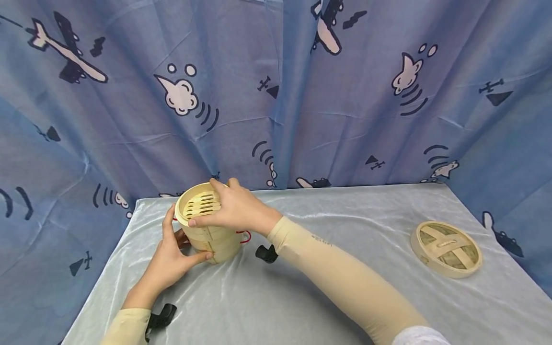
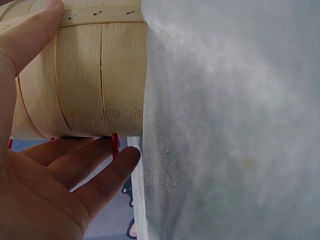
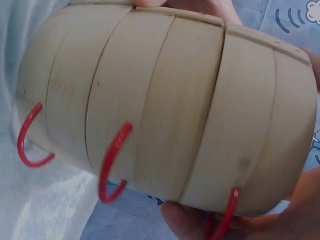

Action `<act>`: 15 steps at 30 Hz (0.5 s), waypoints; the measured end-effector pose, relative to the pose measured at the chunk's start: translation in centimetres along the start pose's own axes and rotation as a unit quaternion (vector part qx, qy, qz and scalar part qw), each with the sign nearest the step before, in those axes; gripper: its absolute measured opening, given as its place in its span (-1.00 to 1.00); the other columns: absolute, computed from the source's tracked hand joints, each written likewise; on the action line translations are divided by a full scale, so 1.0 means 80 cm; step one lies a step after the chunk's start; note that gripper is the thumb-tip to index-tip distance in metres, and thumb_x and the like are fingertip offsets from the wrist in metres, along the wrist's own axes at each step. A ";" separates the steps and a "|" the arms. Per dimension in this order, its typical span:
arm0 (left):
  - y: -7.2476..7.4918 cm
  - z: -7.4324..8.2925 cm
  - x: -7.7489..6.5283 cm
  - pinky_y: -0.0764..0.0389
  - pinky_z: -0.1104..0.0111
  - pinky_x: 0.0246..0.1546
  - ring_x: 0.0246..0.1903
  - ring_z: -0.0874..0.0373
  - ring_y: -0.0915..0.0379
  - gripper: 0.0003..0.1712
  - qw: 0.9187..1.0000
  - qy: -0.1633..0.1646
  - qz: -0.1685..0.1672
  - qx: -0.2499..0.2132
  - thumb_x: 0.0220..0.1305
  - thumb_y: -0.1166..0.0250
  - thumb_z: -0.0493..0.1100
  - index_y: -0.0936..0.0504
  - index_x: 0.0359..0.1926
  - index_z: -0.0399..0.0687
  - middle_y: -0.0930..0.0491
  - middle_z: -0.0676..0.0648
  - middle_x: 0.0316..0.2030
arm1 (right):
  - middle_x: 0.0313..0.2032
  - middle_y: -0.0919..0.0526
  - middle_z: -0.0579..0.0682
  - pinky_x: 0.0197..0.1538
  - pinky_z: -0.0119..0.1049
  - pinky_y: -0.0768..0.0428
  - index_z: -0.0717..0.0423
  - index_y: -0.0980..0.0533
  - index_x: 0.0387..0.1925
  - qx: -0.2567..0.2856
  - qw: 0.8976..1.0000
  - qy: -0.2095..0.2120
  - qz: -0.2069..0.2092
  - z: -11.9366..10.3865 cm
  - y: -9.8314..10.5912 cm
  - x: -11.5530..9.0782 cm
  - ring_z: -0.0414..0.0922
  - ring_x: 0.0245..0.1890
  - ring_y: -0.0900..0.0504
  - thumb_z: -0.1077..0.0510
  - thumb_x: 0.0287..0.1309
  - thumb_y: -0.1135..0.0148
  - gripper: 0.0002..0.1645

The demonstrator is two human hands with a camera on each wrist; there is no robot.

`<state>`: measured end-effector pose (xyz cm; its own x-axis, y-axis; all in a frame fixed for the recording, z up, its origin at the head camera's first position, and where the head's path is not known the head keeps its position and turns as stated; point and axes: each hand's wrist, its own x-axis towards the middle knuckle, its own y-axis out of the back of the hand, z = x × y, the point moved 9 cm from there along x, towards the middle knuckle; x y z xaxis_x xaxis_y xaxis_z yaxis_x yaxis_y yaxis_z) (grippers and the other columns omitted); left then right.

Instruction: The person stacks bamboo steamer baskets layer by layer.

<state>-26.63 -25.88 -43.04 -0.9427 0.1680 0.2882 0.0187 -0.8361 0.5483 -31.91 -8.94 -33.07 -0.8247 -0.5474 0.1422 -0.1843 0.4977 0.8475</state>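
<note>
A stack of round bamboo steamer tiers (image 1: 226,245) stands at the left of the table, its slatted top tier uncovered. My left hand (image 1: 166,262) grips the stack's side, thumb at the front and fingers behind; the left wrist view shows its thumb on the bamboo wall (image 2: 122,75). My right hand (image 1: 241,211) spans the top tier and holds its rim. In the right wrist view, red loop handles (image 3: 106,165) stick out from the tiers, and a dark seam runs below the top tier (image 3: 265,120). Some left fingers are hidden behind the stack.
A round bamboo steamer lid (image 1: 448,248) with a crossed-strip top lies at the right of the table. A grey velvety cloth (image 1: 310,282) covers the table. Behind it hangs a blue patterned curtain (image 1: 241,96). Black wrist devices (image 1: 163,316) sit by both wrists.
</note>
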 end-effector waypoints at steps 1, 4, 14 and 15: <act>0.000 0.000 0.000 -0.71 0.13 0.06 0.12 -0.05 -0.69 0.72 1.000 0.001 -0.001 0.000 0.05 -0.80 -0.18 0.42 0.72 0.55 -0.72 -0.23 0.18 | 0.29 -0.49 0.33 0.05 -0.09 -0.71 0.14 -0.17 0.71 -0.001 1.000 0.001 0.000 0.000 -0.001 0.000 0.01 0.07 -0.58 -0.68 0.10 -0.39 0.47; -0.001 -0.001 0.000 -0.71 0.11 0.06 0.12 -0.05 -0.68 0.70 1.000 0.001 -0.001 0.002 0.05 -0.80 -0.16 0.40 0.72 0.54 -0.72 -0.23 0.18 | 0.28 -0.49 0.32 0.09 -0.07 -0.70 0.14 -0.17 0.71 -0.005 1.000 0.005 0.005 0.000 -0.003 0.001 0.00 0.08 -0.58 -0.68 0.11 -0.38 0.47; 0.000 -0.003 0.000 -0.70 0.12 0.08 0.14 -0.05 -0.68 0.67 1.000 0.007 -0.001 0.001 0.06 -0.80 -0.14 0.37 0.72 0.55 -0.71 -0.23 0.20 | 0.30 -0.49 0.33 0.15 -0.04 -0.68 0.17 -0.13 0.72 -0.005 1.000 0.009 0.008 0.000 -0.004 0.001 0.02 0.12 -0.58 -0.69 0.12 -0.36 0.49; 0.000 -0.003 0.000 -0.69 0.11 0.09 0.15 -0.05 -0.67 0.67 1.000 0.008 -0.001 0.001 0.06 -0.80 -0.13 0.37 0.72 0.55 -0.70 -0.23 0.20 | 0.31 -0.49 0.33 0.16 -0.04 -0.68 0.17 -0.13 0.73 -0.005 1.000 0.009 0.006 0.000 -0.004 0.001 0.02 0.13 -0.58 -0.69 0.13 -0.35 0.49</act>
<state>-26.68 -26.00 -43.28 -0.9479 0.1614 0.2745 0.0173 -0.8348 0.5503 -31.93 -9.14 -33.37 -0.8167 -0.5540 0.1613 -0.1691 0.4971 0.8511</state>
